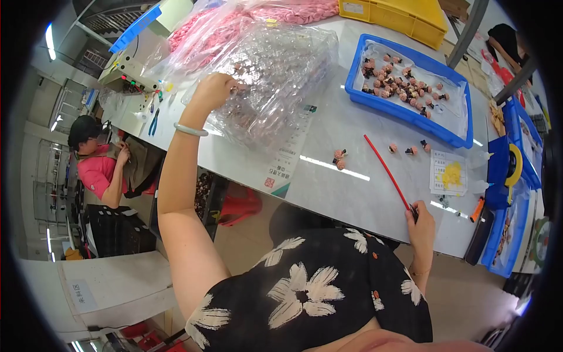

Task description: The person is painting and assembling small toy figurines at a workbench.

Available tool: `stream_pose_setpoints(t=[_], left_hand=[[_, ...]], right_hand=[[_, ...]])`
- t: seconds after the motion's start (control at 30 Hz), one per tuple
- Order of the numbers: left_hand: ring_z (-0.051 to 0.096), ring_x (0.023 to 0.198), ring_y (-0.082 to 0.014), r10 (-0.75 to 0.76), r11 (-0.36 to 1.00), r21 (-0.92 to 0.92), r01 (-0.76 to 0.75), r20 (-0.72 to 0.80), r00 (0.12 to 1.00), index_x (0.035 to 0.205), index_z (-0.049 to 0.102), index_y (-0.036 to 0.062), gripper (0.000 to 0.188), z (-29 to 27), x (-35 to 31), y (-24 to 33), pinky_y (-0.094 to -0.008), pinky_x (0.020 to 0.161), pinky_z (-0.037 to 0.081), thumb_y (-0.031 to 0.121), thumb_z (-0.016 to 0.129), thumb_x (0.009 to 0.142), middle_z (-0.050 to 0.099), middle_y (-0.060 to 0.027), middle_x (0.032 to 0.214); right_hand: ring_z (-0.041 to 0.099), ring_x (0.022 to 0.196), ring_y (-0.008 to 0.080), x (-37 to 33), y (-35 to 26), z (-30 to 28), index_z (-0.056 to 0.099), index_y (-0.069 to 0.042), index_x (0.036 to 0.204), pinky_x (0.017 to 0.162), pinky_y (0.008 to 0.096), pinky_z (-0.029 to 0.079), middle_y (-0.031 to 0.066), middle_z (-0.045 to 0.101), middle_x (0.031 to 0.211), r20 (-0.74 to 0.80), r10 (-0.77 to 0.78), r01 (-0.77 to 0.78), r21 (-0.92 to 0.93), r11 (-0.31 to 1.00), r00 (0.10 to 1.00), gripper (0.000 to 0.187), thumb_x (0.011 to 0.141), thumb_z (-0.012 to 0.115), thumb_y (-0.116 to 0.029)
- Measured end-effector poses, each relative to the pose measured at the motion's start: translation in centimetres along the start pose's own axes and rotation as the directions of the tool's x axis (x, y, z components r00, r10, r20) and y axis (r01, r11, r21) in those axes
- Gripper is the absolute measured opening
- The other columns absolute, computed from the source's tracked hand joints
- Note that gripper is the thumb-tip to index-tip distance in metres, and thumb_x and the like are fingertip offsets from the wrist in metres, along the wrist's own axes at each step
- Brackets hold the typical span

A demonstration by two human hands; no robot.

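Observation:
My left hand (212, 91) reaches over a heap of clear plastic packaging (275, 76), its fingers pinched together at the near-left part. What lies between those fingertips is too small to make out. My right hand (421, 227) is closed at the table's front edge around the lower end of a thin red stick (386, 166), with something small and dark at the fingers. Left of the stick lie small pink-and-black figures (339, 159). A few similar ones (412, 151) lie to its right. Many more fill part of a blue tray (410, 120) farther back.
A stained paper label (448, 173), clear bottles (480, 186) and an orange-handled tool (478, 209) lie at the right, near a yellow tape dispenser (515, 164). Blue pliers (153, 122) lie at the left. A yellow crate (399, 20) stands behind. Another person (101, 158) sits at the left.

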State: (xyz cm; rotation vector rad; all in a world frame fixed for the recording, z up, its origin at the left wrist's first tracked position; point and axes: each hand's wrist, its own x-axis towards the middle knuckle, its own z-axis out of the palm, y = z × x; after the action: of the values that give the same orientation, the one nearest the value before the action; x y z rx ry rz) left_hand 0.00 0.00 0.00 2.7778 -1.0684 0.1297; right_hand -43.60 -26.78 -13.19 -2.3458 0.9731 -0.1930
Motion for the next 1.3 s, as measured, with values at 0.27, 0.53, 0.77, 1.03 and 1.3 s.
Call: stream_pose_setpoints(t=[0.27,0.53,0.77,1.03,1.3], left_hand=[[0.054,0.089,-0.0371,-0.113,0.964,0.255,0.081,0.113,0.987,0.088,0.057,-0.0003,0.04,5.5,1.2,-0.2,-0.0426,0.078,0.041,0.036,0.041,0.084,0.06,-0.019,0.091],[0.057,0.074,-0.0294,-0.035,0.947,-0.305,0.095,0.197,0.98,0.085,0.056,-0.0016,0.031,5.7,2.8,-0.5,-0.0346,0.066,0.043,0.028,0.055,0.079,0.06,-0.0158,0.079],[0.058,0.076,-0.0294,-0.049,0.99,-0.13,0.053,0.03,0.998,0.084,0.057,-0.0017,0.025,5.1,1.7,0.4,-0.0347,0.068,0.043,0.021,0.055,0.074,0.06,-0.0168,0.08],[0.057,0.07,-0.015,0.064,0.958,-0.282,0.043,0.36,0.931,0.083,0.059,-0.0001,0.02,3.8,3.6,-3.8,-0.0279,0.065,0.043,0.015,0.049,0.076,0.061,-0.0076,0.073],[0.055,0.067,-0.018,-0.053,0.998,0.001,0.058,0.406,0.912,0.081,0.06,0.0021,0.023,3.1,4.2,-2.2,-0.0297,0.062,0.043,0.02,0.051,0.07,0.061,-0.0089,0.073]], right_hand=[[0.054,0.067,0.0326,0.2,1.6,3.0,0.047,-0.003,0.086,0.059,0.0352,0.042,0.016,0.056,0.072,0.004,-0.002,0.002,0.095,0.996,1.0,0.016,0.076,0.058,-0.009],[0.055,0.067,0.0314,1.1,3.0,0.3,0.047,-0.004,0.085,0.059,0.0342,0.042,0.0144,0.056,0.072,-0.026,-0.004,0.005,0.048,0.999,1.0,0.015,0.075,0.058,-0.008],[0.055,0.071,0.0317,0.5,1.9,0.8,0.045,-0.007,0.084,0.059,0.0375,0.042,0.0116,0.057,0.075,-0.037,-0.015,0.015,0.002,1.0,0.999,0.016,0.076,0.058,-0.013],[0.054,0.066,0.0319,0.1,0.4,1.6,0.046,-0.004,0.086,0.059,0.0345,0.042,0.0154,0.055,0.072,-0.032,-0.038,0.039,0.044,0.998,0.999,0.015,0.078,0.057,-0.01],[0.055,0.07,0.0313,0.5,-0.1,2.2,0.045,-0.006,0.085,0.059,0.0365,0.042,0.0118,0.057,0.075,0.007,0.015,-0.015,0.015,1.0,1.0,0.016,0.077,0.057,-0.012]])
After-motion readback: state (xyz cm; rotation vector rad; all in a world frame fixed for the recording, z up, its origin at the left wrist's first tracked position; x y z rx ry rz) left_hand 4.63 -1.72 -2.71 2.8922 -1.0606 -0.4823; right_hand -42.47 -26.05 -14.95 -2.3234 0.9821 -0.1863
